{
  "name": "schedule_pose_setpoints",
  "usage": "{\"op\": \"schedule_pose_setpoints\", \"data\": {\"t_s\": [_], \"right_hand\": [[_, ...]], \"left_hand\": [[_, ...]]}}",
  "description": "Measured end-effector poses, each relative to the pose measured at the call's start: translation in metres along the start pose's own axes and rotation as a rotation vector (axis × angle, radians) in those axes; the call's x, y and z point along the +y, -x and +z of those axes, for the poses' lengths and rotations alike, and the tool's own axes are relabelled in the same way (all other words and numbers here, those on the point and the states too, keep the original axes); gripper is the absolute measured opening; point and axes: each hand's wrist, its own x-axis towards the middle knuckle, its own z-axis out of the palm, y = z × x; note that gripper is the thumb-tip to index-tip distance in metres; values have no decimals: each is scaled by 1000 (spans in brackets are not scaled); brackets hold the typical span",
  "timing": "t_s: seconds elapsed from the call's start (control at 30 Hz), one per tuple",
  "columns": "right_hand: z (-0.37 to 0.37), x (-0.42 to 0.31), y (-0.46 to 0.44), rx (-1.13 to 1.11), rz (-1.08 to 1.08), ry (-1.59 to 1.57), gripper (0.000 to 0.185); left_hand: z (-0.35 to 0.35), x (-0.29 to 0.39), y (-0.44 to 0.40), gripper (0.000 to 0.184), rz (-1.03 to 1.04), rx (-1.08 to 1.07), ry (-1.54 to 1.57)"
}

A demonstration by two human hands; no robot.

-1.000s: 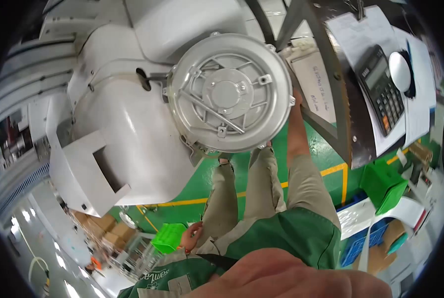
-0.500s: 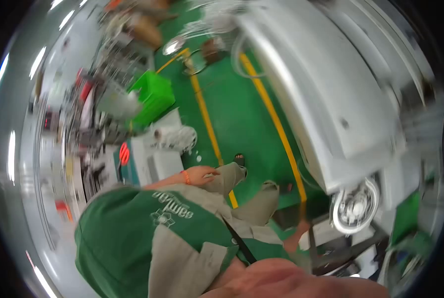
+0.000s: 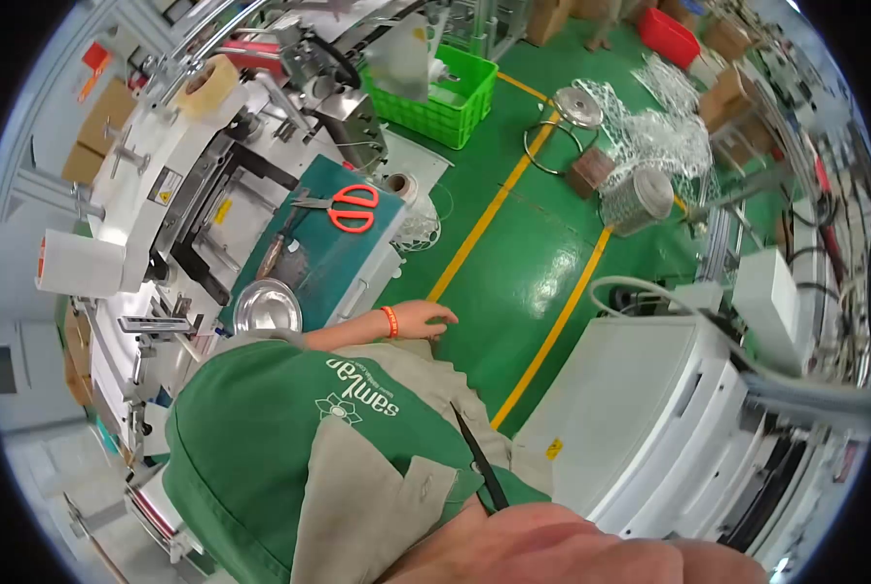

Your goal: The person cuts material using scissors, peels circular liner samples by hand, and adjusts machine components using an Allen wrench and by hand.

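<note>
My left hand (image 3: 424, 319), with an orange wristband (image 3: 389, 322), hangs beside the workbench above the green floor. Its fingers are loosely stretched out and hold nothing. Nearest to it on the bench is a teal mat (image 3: 330, 268). Orange-handled scissors (image 3: 352, 207) lie on that mat, beside a slim tool with a brownish handle (image 3: 272, 255). A round metal bowl (image 3: 268, 309) sits at the mat's near corner. Past the bench edge is a small roll (image 3: 401, 185) with white netting. My right hand is out of view.
A green crate (image 3: 433, 102) stands beyond the bench. White machine housing (image 3: 611, 389) flanks the right side. Yellow lines (image 3: 499, 209) mark the floor aisle. Farther along are a netting roll (image 3: 635, 201), a brown block (image 3: 589, 172), loose white netting (image 3: 659, 136) and a red bin (image 3: 669, 37).
My view has swung toward the bench, which now shows larger and sharper. My left hand stays by the bench side. My right hand, blurred at lower right before, has left the view.
</note>
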Motion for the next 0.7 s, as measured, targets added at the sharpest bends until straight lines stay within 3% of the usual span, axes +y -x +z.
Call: {"op": "schedule_pose_setpoints", "data": {"t_s": [0.1,0.2,0.33,0.4,0.53,0.6,0.7], "right_hand": [[-47,-52,-44,-20,-71,107,19],[-81,-80,-89,-44,-170,303,19],[-127,-111,-161,-20,-337,538,20],[-217,-258,-149,26,-431,366,18],[-256,-318,-303,-17,-835,434,18],[-268,-377,-364,-86,-776,615,17],[-272,-446,-447,-111,-854,648,20]], "left_hand": [[-45,1,8,37,-90,259,90],[-69,-12,8,37,-17,447,111],[-93,-2,9,36,-37,538,160],[-97,-7,4,36,-39,571,214],[-99,-27,-19,37,-157,663,336],[-101,-37,-33,38,-213,713,353],[-117,-45,-68,39,-426,867,344]]}}
